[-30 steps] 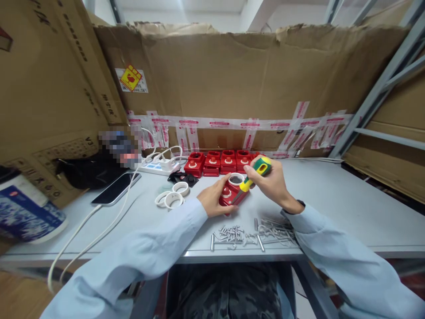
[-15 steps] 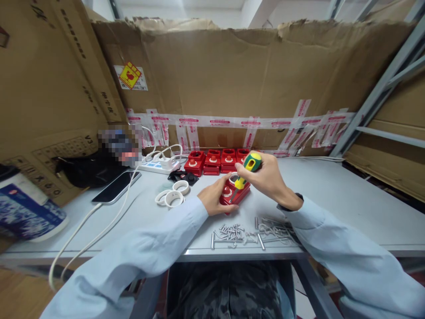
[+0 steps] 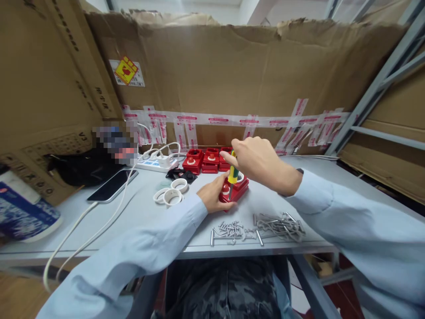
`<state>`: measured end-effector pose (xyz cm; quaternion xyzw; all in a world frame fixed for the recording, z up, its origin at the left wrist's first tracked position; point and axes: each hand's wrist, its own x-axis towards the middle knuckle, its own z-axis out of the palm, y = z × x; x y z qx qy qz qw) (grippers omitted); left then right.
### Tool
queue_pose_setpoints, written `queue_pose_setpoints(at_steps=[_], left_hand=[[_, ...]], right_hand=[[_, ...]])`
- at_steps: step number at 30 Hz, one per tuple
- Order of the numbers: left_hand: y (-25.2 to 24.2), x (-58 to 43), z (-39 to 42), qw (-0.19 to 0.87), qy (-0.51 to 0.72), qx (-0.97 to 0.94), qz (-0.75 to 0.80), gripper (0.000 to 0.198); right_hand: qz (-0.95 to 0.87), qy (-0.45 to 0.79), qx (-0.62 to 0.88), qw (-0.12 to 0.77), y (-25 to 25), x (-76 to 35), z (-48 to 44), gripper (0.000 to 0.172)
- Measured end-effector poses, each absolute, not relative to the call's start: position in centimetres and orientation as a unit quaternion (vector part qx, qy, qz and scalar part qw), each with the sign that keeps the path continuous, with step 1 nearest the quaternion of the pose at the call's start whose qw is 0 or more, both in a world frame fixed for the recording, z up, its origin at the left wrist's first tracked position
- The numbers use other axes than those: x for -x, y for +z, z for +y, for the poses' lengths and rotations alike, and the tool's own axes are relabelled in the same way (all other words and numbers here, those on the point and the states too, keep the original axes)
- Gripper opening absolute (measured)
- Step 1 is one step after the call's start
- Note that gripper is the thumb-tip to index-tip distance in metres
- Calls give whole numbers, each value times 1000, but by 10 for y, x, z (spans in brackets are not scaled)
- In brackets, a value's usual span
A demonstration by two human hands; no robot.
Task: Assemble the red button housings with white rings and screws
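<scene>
My left hand (image 3: 215, 194) grips a red plastic housing (image 3: 241, 189) by its left side and holds it on the table. A round knob and a pale ring show on the housing's top. My right hand (image 3: 257, 159) is closed round the handle of a yellow and green screwdriver (image 3: 233, 174) that stands nearly upright. Its tip meets the near end of the housing; whether a screw sits under it I cannot make out. Behind my hands stand several similar red housings (image 3: 210, 160) in a row, partly covered by my right hand.
Near the front edge lie a pile of screws (image 3: 229, 229) and a heap of metal T-shaped rods (image 3: 279, 225). White rings (image 3: 172, 197), a phone (image 3: 113, 186), a power strip (image 3: 159, 164) and a blue-white cup (image 3: 28, 208) are at left. Cardboard (image 3: 212, 71) walls the back.
The screwdriver has swung from a slant to nearly upright. My right hand has risen over its handle, while my left hand keeps its hold on the housing. The view has shifted slightly.
</scene>
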<state>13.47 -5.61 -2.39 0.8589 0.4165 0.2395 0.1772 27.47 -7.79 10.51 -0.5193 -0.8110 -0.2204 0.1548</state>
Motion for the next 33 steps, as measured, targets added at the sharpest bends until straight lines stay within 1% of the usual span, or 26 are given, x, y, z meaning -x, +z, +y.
queue_pose_setpoints(at_steps=[5,8,12,15,20,24,26,28,30,33], left_hand=[[-26,-135,-54,188,249,-862,400,81],[-27,-135,-53,202,251,-859,397,82],[-27,-134,-54,196,255,-857,402,84],[-28,-134,-53,201,257,-858,398,84],[-30,-134,-50,199,253,-861,395,83],[-20,-129,-54,169,266,-872,374,82],[-10,-126,-58,180,316,-870,333,73],[-1,-123,-60,228,384,-848,286,56],[6,-122,-59,279,436,-815,261,42],[10,-125,-54,310,464,-789,258,38]], right_hand=[[-894,-125,427,51,130,-276,-81,21],[-916,-59,397,-17,142,-285,-83,13],[-918,-21,395,-41,149,-294,-83,5],[-925,-18,377,-42,150,-291,-85,9],[-954,-25,297,-31,148,-282,-89,22],[-962,-30,269,-30,142,-283,-88,27],[-965,-30,259,-3,138,-285,-86,20],[-967,-25,252,36,133,-287,-84,12],[-964,-13,258,66,128,-288,-82,13],[-956,-11,276,98,121,-288,-80,18]])
